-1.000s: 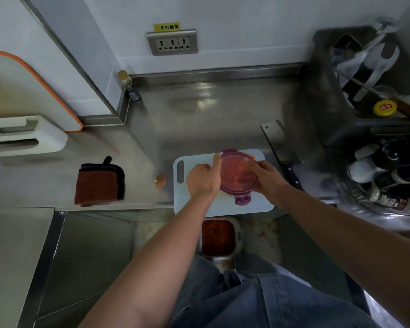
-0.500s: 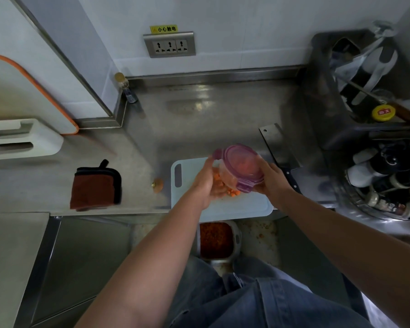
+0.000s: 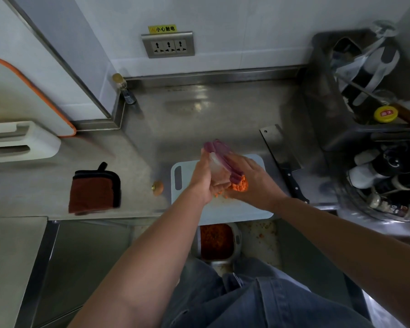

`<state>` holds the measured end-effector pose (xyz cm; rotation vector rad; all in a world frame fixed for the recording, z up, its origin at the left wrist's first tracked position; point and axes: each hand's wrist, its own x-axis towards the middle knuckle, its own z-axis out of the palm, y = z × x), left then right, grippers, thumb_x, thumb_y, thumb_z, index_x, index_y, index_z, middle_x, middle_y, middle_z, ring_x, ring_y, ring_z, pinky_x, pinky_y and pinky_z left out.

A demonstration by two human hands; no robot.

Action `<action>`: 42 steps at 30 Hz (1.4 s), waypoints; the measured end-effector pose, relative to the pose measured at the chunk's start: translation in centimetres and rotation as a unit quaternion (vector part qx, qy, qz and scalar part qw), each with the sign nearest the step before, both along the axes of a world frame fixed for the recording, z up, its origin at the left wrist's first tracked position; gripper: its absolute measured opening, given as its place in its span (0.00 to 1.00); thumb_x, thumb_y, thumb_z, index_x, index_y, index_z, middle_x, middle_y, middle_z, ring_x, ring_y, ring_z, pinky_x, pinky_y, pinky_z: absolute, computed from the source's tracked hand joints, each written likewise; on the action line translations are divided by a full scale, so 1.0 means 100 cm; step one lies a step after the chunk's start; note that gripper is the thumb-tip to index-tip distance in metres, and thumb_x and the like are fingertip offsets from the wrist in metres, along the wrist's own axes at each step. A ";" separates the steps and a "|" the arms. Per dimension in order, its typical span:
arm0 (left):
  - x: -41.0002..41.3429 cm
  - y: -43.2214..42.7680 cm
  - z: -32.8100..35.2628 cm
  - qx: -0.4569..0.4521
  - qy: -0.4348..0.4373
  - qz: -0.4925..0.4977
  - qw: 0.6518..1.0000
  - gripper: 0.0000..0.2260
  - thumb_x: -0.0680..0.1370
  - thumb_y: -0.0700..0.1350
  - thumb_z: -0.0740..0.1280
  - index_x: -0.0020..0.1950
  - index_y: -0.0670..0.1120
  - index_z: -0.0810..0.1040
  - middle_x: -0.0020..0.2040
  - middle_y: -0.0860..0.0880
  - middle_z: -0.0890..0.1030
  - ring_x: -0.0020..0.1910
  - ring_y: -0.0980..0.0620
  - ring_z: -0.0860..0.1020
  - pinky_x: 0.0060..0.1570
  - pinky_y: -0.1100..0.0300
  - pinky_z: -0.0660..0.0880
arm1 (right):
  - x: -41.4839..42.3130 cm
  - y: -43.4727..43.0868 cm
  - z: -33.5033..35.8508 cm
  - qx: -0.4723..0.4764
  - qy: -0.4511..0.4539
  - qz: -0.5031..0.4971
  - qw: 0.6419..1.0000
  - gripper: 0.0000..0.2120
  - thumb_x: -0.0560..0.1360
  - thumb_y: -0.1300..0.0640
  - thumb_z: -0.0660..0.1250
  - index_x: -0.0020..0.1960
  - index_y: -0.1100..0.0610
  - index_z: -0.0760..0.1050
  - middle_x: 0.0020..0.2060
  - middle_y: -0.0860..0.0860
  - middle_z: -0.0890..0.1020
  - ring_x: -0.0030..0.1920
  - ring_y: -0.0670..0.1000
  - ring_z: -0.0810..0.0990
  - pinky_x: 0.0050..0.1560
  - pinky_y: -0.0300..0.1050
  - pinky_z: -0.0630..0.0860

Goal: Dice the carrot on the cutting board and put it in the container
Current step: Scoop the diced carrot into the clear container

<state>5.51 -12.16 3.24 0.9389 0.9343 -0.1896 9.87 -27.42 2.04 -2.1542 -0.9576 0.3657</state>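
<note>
Carrot dice (image 3: 240, 185) sit bunched at the lowered rim of the container (image 3: 219, 170), which is tipped steeply on its side above the cutting board (image 3: 223, 209). A few loose bits lie on the board beneath. Left hand (image 3: 202, 178) grips the clear body of the container, fingers curled round it. Right hand (image 3: 253, 178) clasps the side bearing the purple lid (image 3: 224, 156), fingers wrapped against it and touching the carrot heap. Whether the lid is latched cannot be determined. A cleaver (image 3: 282, 150) lies on the steel counter (image 3: 199, 119) just right of the board. A carrot end (image 3: 158, 187) rests just left of the board, and a folded brown cloth (image 3: 94, 189) lies further left. A bin (image 3: 214, 241) of orange scraps stands on the floor below.
</note>
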 end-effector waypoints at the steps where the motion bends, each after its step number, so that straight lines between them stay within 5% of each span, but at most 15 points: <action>1: 0.001 0.000 0.000 0.005 0.004 0.003 1.000 0.28 0.78 0.68 0.57 0.62 0.46 0.78 0.51 0.43 0.85 0.47 0.45 0.84 0.43 0.51 0.81 | -0.001 0.002 -0.002 -0.001 -0.017 -0.013 1.000 0.34 0.72 0.52 0.73 0.74 0.54 0.64 0.65 0.53 0.74 0.64 0.54 0.72 0.63 0.55 0.73; 4: 0.004 0.002 -0.001 0.028 0.002 0.010 1.000 0.28 0.78 0.67 0.56 0.63 0.47 0.77 0.54 0.42 0.84 0.48 0.44 0.84 0.36 0.54 0.80 | 0.001 0.006 -0.002 0.010 -0.043 -0.019 0.999 0.25 0.77 0.57 0.65 0.73 0.53 0.65 0.54 0.54 0.80 0.51 0.54 0.79 0.49 0.53 0.78; 7: 0.003 0.014 -0.005 0.027 0.004 0.024 0.999 0.24 0.80 0.65 0.54 0.59 0.48 0.76 0.52 0.42 0.82 0.50 0.42 0.82 0.46 0.49 0.80 | 0.012 0.007 0.002 0.060 -0.008 -0.067 0.996 0.13 0.81 0.58 0.59 0.64 0.57 0.69 0.38 0.51 0.79 0.32 0.48 0.78 0.31 0.47 0.75; 9: 0.000 0.025 -0.007 0.024 0.008 0.032 0.999 0.25 0.80 0.65 0.54 0.63 0.46 0.73 0.52 0.42 0.81 0.50 0.43 0.81 0.45 0.49 0.80 | 0.025 0.005 -0.001 0.088 0.043 -0.175 0.980 0.08 0.81 0.61 0.57 0.58 0.59 0.72 0.38 0.51 0.78 0.34 0.47 0.78 0.33 0.46 0.76; 13: 0.000 0.036 -0.008 0.008 0.014 0.041 0.999 0.28 0.79 0.66 0.55 0.66 0.45 0.72 0.56 0.40 0.80 0.51 0.42 0.80 0.48 0.46 0.79 | 0.056 0.009 -0.016 0.129 0.224 -0.352 0.900 0.08 0.81 0.59 0.56 0.55 0.55 0.73 0.44 0.52 0.78 0.48 0.56 0.80 0.50 0.53 0.80; 16: 0.001 0.039 -0.010 0.002 0.020 0.067 0.998 0.26 0.79 0.66 0.56 0.64 0.45 0.72 0.53 0.41 0.79 0.49 0.43 0.80 0.48 0.46 0.79 | 0.076 0.018 -0.022 0.126 0.315 -0.437 0.833 0.08 0.82 0.59 0.56 0.55 0.56 0.74 0.37 0.50 0.74 0.36 0.49 0.72 0.37 0.42 0.72; 19: 0.000 0.042 -0.015 0.004 0.031 0.075 0.997 0.26 0.80 0.65 0.55 0.65 0.45 0.73 0.53 0.41 0.79 0.49 0.45 0.80 0.46 0.47 0.79 | 0.091 0.028 -0.021 0.178 0.397 -0.475 0.765 0.08 0.82 0.61 0.59 0.45 0.58 0.74 0.34 0.52 0.72 0.30 0.47 0.69 0.25 0.37 0.70; 22: -0.002 0.048 -0.020 -0.003 0.041 0.090 0.995 0.27 0.81 0.64 0.54 0.67 0.44 0.72 0.56 0.41 0.79 0.54 0.44 0.79 0.43 0.49 0.78 | 0.101 0.039 -0.018 0.255 0.453 -0.507 0.687 0.08 0.80 0.62 0.63 0.42 0.57 0.73 0.36 0.51 0.75 0.33 0.45 0.74 0.32 0.33 0.77; 25: -0.004 0.051 -0.025 -0.012 0.046 0.112 0.993 0.29 0.81 0.64 0.54 0.69 0.43 0.72 0.56 0.42 0.80 0.54 0.44 0.79 0.43 0.48 0.78 | 0.106 0.043 -0.018 0.283 0.494 -0.496 0.656 0.06 0.79 0.66 0.63 0.44 0.60 0.74 0.39 0.53 0.77 0.36 0.46 0.77 0.36 0.35 0.80; 28: -0.002 0.051 -0.030 -0.026 0.051 0.126 0.990 0.28 0.81 0.64 0.55 0.69 0.43 0.70 0.59 0.41 0.79 0.50 0.43 0.80 0.51 0.42 0.78 | 0.104 0.041 -0.024 0.222 0.501 -0.472 0.690 0.03 0.79 0.68 0.62 0.50 0.64 0.74 0.41 0.54 0.77 0.37 0.46 0.77 0.32 0.32 0.77; 33: 0.003 0.043 -0.031 -0.061 0.058 0.123 0.989 0.30 0.80 0.64 0.56 0.68 0.40 0.70 0.61 0.39 0.79 0.57 0.40 0.79 0.55 0.40 0.77 | 0.098 0.030 -0.038 0.064 0.434 -0.460 0.772 0.20 0.79 0.64 0.61 0.70 0.64 0.67 0.39 0.55 0.81 0.32 0.48 0.78 0.43 0.43 0.81; 38: 0.009 0.028 -0.023 -0.073 0.056 0.130 0.987 0.27 0.81 0.64 0.56 0.61 0.41 0.74 0.52 0.39 0.80 0.52 0.39 0.80 0.52 0.39 0.78 | 0.081 0.030 -0.028 0.037 0.325 -0.329 0.886 0.12 0.78 0.52 0.64 0.59 0.55 0.75 0.45 0.52 0.80 0.37 0.49 0.77 0.41 0.47 0.76; 42: 0.006 0.014 -0.017 -0.047 0.049 0.103 0.992 0.28 0.81 0.65 0.53 0.54 0.42 0.77 0.53 0.39 0.81 0.48 0.39 0.81 0.46 0.42 0.79 | 0.063 0.031 -0.025 -0.012 0.338 -0.178 0.924 0.05 0.75 0.50 0.69 0.50 0.48 0.79 0.43 0.52 0.84 0.39 0.53 0.83 0.40 0.47 0.80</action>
